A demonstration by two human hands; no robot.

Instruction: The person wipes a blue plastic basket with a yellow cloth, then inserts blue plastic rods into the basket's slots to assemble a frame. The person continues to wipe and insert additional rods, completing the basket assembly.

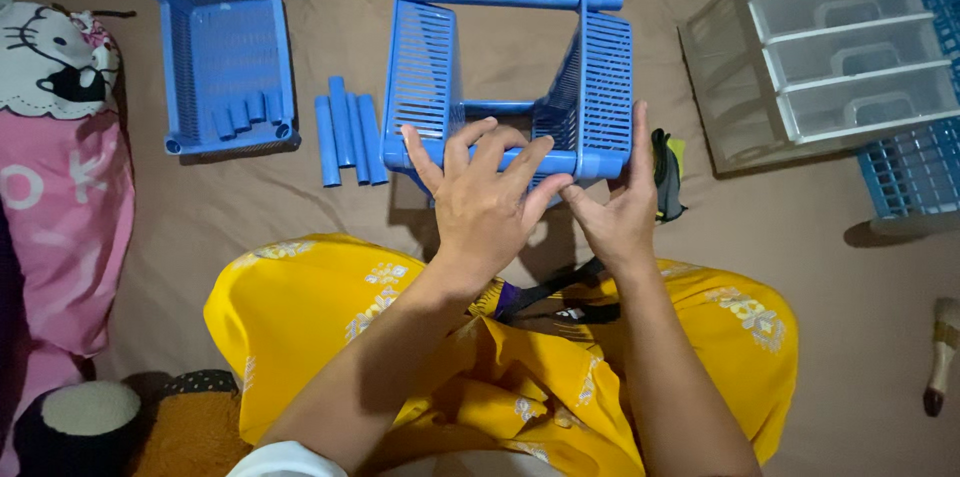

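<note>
Yellow cloth over your knees sits just under your wrists. Your left hand (487,192), fingers spread, lies flat on the lower tube (500,159) of the blue rack (510,87); your right hand (618,205) presses open against its near corner just beside. Neither hand grips. Keep both palms square, I'd say, so the tube seats evenly. Spare tubes (347,129) wait left of your left hand, the loose basket (226,59) farther left.

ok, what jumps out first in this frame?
The blue rack at top centre, half-built, with both hands on its near rail: left hand spread over it, right hand at its right corner. Left of it lie loose blue tubes and a blue basket; a clear drawer unit sits top right.
</note>
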